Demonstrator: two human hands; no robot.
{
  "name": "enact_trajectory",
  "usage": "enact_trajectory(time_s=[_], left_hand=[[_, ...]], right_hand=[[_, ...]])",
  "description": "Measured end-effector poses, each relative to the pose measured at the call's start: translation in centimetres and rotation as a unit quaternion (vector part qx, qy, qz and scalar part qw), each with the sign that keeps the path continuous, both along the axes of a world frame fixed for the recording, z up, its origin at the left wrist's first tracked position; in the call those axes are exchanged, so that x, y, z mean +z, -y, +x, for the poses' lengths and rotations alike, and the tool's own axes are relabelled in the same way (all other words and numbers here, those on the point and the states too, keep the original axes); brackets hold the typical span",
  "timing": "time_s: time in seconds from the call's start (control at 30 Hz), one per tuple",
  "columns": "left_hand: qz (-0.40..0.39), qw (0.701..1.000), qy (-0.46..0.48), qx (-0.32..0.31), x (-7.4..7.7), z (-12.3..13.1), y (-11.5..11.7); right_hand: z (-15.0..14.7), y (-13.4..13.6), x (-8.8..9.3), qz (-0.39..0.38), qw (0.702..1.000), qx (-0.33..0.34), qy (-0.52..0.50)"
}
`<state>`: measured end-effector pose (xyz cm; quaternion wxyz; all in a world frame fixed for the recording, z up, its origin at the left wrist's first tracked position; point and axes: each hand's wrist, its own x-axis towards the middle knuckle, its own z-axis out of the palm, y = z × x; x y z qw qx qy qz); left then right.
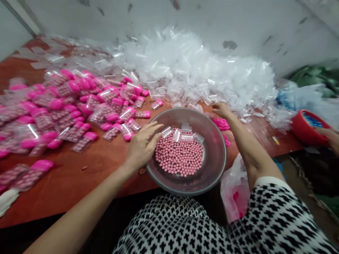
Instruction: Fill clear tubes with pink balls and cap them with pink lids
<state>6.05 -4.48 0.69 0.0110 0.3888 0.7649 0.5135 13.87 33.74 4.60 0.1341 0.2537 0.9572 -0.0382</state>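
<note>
A grey metal basin stands at the table's front edge. Many round pink beads lie in it, with several small clear plastic containers resting on top of them. My left hand is at the basin's left rim, fingers stretched out and thumb apart, with nothing visible in it. Past the far right rim, my right hand reaches to the near edge of a large heap of clear empty containers. Its fingers point left, loosely extended, and I see nothing held in them.
Bead-filled containers with bright pink caps are piled on the left of the red-brown table. Loose pink caps lie right of the basin. A plastic bag hangs below. Another person's hand touches a red bowl.
</note>
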Motion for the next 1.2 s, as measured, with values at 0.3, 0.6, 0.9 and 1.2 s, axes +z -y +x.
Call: enact_trajectory(time_s=[0.3, 0.6, 0.9, 1.2], left_hand=[[-0.007, 1.0, 0.0, 0.002, -0.2, -0.2, 0.3], [-0.02, 0.999, -0.032, 0.016, -0.1, -0.1, 0.3], [0.004, 1.0, -0.008, 0.018, -0.2, 0.3, -0.3], [-0.012, 1.0, -0.019, -0.005, -0.3, 0.2, -0.5]], right_hand=[[-0.4, -1.0, -2.4, 0.017, 0.999, -0.03, -0.042], [-0.4, -2.4, -4.2, 0.016, 0.998, 0.0, -0.053], [4.2, 7.7, 2.0, -0.057, 0.941, 0.309, -0.127], [4.3, 22.2, -3.5, 0.047, 0.854, 0.516, 0.05]])
